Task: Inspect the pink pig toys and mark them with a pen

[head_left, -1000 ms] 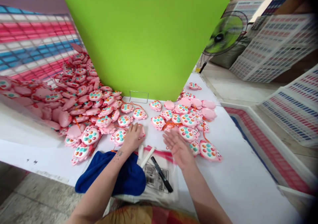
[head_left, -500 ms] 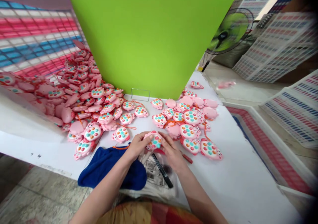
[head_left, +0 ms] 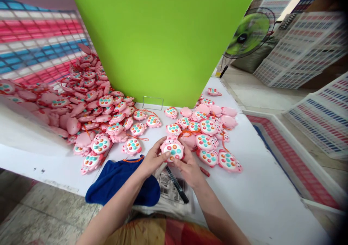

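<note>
Both of my hands hold one pink pig-shaped toy (head_left: 172, 149) with coloured buttons, its face turned up, just above the white table (head_left: 258, 187). My left hand (head_left: 152, 160) grips its left side with the thumb on the front. My right hand (head_left: 188, 167) grips its right side and lower edge. A large heap of the same pink toys (head_left: 89, 103) lies to the left. A smaller group of these toys (head_left: 209, 129) lies to the right, close to my right hand.
A blue cloth (head_left: 122, 183) lies under my left forearm. A black marker (head_left: 177, 184) rests on a clear bag with a barcode label (head_left: 170, 192). A green panel (head_left: 163, 38) stands behind the table. A fan (head_left: 246, 34) and stacked printed sheets (head_left: 304, 49) are at the right.
My left hand picked a pink toy off the table and my right hand joined it. Both hands now hold the toy slightly farther forward with its button face up.
</note>
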The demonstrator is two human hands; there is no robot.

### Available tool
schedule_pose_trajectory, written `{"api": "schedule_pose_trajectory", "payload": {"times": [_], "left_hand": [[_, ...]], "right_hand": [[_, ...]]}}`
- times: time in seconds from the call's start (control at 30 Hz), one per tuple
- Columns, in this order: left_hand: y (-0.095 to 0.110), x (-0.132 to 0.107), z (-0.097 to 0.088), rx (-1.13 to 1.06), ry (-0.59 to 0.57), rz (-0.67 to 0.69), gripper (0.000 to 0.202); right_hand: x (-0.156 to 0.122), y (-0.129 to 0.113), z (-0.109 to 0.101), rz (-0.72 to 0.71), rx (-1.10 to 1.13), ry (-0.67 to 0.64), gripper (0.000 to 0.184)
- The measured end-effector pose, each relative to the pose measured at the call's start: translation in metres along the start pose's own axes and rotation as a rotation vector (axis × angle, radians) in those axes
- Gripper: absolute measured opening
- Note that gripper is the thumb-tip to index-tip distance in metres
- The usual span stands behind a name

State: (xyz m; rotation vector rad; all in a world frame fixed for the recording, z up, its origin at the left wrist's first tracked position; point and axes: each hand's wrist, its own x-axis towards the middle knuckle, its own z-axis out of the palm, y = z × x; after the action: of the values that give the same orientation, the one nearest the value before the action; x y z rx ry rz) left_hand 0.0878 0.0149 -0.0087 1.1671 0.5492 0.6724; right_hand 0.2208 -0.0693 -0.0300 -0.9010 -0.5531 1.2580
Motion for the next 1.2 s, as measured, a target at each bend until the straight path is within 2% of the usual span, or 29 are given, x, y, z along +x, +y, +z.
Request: {"api": "schedule_pose_trajectory", "payload": {"times": [0.1,0.2,0.37,0.43,0.53,0.6,0.7,0.77,0.8,0.87,0.93,1.07,1.2], "left_hand": [[0.0,-0.003,0.004,0.059,-0.018,0.025,0.077],[0.001,-0.004,0.004,0.127,-0.043,0.013,0.071],[-0.002,-0.004,0.003,0.167,-0.113,-0.019,0.074],[-0.005,-0.004,0.001,0.229,-0.133,-0.002,0.078],[-0.004,-0.003,-0.008,0.404,-0.131,0.037,0.076],[0.0,-0.001,-0.022,0.64,-0.038,0.107,0.064],[0.004,-0.002,-0.051,1.126,0.257,0.192,0.047],[0.002,-0.004,-0.07,1.391,0.435,0.123,0.046],[0.0,-0.006,-0.078,1.476,0.485,0.057,0.049],[-0.005,-0.009,-0.09,1.552,0.518,-0.067,0.056],[-0.01,-0.01,-0.096,1.555,0.512,-0.129,0.06],[-0.012,-0.009,-0.096,1.528,0.478,-0.102,0.062],[-0.004,-0.005,-0.08,1.391,0.492,-0.014,0.064]], "right_hand": [[-0.001,0.0,-0.002,0.043,-0.021,-0.066,0.076],[0.0,-0.002,-0.003,0.111,-0.01,-0.083,0.062],[0.002,-0.002,0.0,0.138,-0.074,0.017,0.041],[0.003,-0.001,0.002,0.105,-0.118,0.068,0.037],[0.005,0.001,0.001,0.094,-0.176,0.068,0.038],[0.008,0.001,-0.001,0.111,-0.177,0.104,0.041],[0.016,-0.001,-0.01,0.092,-0.095,0.256,0.04],[0.024,-0.004,-0.018,0.018,0.0,0.339,0.036],[0.029,-0.007,-0.022,-0.027,0.052,0.363,0.034],[0.037,-0.013,-0.031,-0.093,0.152,0.384,0.031],[0.043,-0.017,-0.037,-0.114,0.226,0.388,0.029],[0.041,-0.016,-0.039,-0.069,0.277,0.405,0.025],[0.026,-0.002,-0.025,0.056,0.204,0.354,0.035]]}}
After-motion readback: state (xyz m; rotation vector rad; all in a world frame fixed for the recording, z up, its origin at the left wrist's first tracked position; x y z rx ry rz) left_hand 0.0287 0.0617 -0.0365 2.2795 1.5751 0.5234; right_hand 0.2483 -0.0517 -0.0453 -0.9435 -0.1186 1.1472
